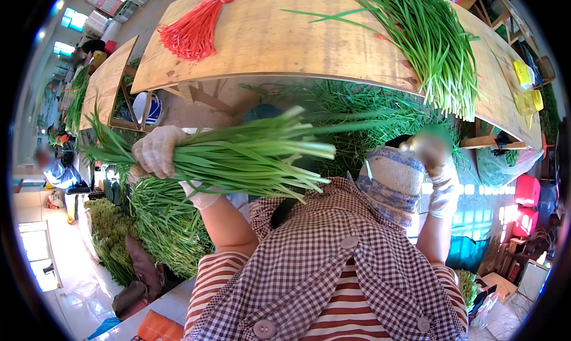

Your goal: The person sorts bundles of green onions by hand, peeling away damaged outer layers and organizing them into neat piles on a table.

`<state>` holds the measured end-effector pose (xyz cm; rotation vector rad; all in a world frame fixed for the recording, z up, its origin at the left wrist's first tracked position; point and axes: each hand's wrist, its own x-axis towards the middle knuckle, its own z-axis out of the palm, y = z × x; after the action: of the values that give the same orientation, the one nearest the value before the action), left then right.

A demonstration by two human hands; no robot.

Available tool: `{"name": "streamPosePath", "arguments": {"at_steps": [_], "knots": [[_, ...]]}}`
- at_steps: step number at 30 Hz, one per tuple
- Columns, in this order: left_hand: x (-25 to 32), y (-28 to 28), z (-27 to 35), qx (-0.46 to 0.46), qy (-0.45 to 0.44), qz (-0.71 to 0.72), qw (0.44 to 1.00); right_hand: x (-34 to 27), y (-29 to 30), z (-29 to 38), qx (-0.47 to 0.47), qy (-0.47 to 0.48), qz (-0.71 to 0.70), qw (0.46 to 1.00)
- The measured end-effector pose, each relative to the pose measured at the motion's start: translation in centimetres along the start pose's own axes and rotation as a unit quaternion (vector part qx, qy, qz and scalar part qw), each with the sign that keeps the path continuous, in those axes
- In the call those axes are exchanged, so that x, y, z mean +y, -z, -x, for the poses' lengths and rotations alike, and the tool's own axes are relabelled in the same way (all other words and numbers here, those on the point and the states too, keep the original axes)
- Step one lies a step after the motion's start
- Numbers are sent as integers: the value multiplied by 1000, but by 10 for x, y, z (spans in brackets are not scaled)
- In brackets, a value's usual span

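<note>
My left hand [157, 152], in a pale glove, is closed around a bunch of long green chives [241, 155]. The white-green stem ends of the bunch point right, and its leaf tips stick out to the left behind the hand. My right hand [432, 151], also gloved, is raised near my knee at the right, below the table edge. It is blurred, so I cannot tell what its fingers hold. A faint streak of green leaves runs from the bunch toward it. Another pile of chives [437, 51] lies on the wooden table [285, 37], stems overhanging the front edge.
A tied hank of red plastic strips [196, 28] lies at the table's left. Loose green leaves [357, 122] cover the floor beneath. A heap of chives [169, 225] is beside my left arm. Yellow-lidded containers [528, 101] stand at the table's right end. Other people are at the far left.
</note>
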<state>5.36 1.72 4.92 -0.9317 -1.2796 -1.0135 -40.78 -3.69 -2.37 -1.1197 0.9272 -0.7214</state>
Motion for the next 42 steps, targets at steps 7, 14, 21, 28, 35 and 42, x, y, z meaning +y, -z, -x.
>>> {"name": "streamPosePath", "arguments": {"at_steps": [7,14,21,28,35,42], "knots": [[-28,-12,-3,122,-76,-29,989,-16,-72,-14,-55,52,-111,991],[-35,-4,-3,79,-4,-38,996,-43,-133,-29,-135,-87,-50,986],[-32,-7,6,105,12,-60,993,-35,-135,-25,-156,-107,-73,979],[-48,8,2,29,-10,-18,999,-32,-138,-27,-100,-140,-90,981],[-22,-8,5,132,-57,-104,984,-15,-96,-41,128,122,-349,920],[-44,-11,8,184,-42,-99,977,-35,-137,-16,-161,-54,-36,985]]}}
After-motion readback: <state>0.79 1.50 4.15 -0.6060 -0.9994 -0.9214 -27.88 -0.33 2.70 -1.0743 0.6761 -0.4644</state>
